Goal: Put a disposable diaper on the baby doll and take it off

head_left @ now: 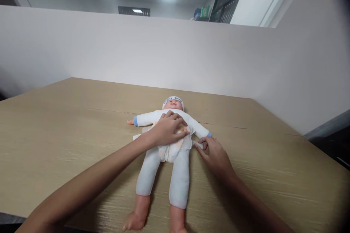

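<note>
A baby doll (pixel 179 184) in a white suit with blue cuffs and a white cap lies on its back, its feet toward me. Around its hips is a white diaper (pixel 167 154) with a faint printed pattern. My left hand (pixel 171 128) rests on the diaper's front over the doll's belly, fingers stretched out and slightly bent. To the right of the doll's hip, my right hand (pixel 214 153) pinches a white diaper tab (pixel 197 144) between thumb and fingers. Another pale tab (pixel 136 137) sticks out at the doll's left side in the picture, partly behind my left forearm.
The doll lies on a wide wood-grain table (pixel 82 116) with thin seams across it. A white partition wall (pixel 164 51) rises behind the table's far edge, and a dark object (pixel 332 136) stands past the right edge.
</note>
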The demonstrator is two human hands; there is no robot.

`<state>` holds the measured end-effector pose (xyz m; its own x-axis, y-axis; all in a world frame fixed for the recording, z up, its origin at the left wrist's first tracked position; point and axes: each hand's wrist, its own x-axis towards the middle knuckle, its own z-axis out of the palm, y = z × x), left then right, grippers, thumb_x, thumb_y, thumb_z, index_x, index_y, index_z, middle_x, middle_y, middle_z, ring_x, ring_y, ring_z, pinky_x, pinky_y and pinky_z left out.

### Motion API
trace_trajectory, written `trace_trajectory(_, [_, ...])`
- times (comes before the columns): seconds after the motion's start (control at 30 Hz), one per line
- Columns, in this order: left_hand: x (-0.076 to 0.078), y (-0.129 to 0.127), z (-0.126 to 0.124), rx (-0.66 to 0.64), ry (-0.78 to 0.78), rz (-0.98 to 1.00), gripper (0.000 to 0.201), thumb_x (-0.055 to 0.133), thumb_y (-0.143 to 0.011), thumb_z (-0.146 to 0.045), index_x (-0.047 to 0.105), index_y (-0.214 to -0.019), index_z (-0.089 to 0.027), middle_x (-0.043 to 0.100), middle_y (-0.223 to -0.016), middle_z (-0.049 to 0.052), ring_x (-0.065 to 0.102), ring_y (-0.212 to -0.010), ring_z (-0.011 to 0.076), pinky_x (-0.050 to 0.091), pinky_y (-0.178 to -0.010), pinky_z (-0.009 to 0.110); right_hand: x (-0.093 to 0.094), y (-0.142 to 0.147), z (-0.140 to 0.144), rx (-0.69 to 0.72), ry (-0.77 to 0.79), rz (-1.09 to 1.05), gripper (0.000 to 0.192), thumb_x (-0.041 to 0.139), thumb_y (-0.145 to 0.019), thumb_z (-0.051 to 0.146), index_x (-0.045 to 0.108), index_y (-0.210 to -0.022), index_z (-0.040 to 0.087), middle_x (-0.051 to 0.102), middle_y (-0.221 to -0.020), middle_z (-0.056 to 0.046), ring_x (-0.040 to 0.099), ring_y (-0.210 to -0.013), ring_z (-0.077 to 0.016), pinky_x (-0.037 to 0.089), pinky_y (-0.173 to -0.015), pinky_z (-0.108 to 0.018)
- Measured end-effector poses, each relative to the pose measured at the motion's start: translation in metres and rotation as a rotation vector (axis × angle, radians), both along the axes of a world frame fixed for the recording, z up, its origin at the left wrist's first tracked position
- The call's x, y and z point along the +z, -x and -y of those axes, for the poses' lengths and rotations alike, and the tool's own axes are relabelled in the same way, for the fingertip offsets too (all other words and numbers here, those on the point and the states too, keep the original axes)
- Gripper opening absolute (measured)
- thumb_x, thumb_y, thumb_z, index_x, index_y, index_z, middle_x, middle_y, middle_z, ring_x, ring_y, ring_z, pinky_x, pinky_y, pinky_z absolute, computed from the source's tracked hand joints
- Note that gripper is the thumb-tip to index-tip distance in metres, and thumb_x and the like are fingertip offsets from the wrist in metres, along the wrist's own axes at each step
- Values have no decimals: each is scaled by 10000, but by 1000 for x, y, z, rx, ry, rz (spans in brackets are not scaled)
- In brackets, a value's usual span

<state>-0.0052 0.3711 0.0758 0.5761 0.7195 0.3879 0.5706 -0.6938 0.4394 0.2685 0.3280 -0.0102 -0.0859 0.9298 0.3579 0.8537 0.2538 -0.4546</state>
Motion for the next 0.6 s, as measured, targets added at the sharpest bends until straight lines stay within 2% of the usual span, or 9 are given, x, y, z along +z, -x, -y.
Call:
trace_trajectory(0.1, [-9,-10,-1,83,-9,-48,498,689,-984,-649,756,-1277,-253,713,-1320,95,525,-1296,362,427,-1160,554,-2,-2,-2,-88,143,-63,403,614,-903,655,610,-912,252,649,-761,-31,641,-771,-265,471,-783,-399])
trace_trajectory(0.23, [-13,-9,-3,129,2,-62,521,774,-906,-613,740,-1312,-289,693,-1342,71,507,-1290,367,426,-1145,569,2,-4,-3,-145,275,-97,426,648,-853,679,578,-835,258,635,-714,-9,601,-699,-231,382,-661,-338])
trace_trajectory(0.37, [-12,-9,-3,148,32,-56,494,799,-876,-580,738,-1281,-305,688,-1320,60,504,-1283,366,430,-1124,561,12,-6,-7,-41,317,-273,512,576,-874,733,557,-707,249,530,-661,10,504,-664,-196,343,-657,-325])
trace_trajectory(0.47, [-10,-9,-4,160,46,-46,498,819,-852,-571,739,-1268,-308,684,-1313,61,497,-1290,367,425,-1131,552,27,-4,-9,38,336,-494,513,638,-817,731,586,-708,233,524,-709,12,501,-725,-191,379,-705,-317])
trace_trajectory(0.6, [-8,-10,-4,165,72,-38,515,840,-828,-573,746,-1268,-322,683,-1334,47,499,-1279,367,417,-1134,548,51,12,-8,117,327,-538,450,663,-858,646,608,-719,222,494,-719,28,448,-722,-170,356,-713,-312])
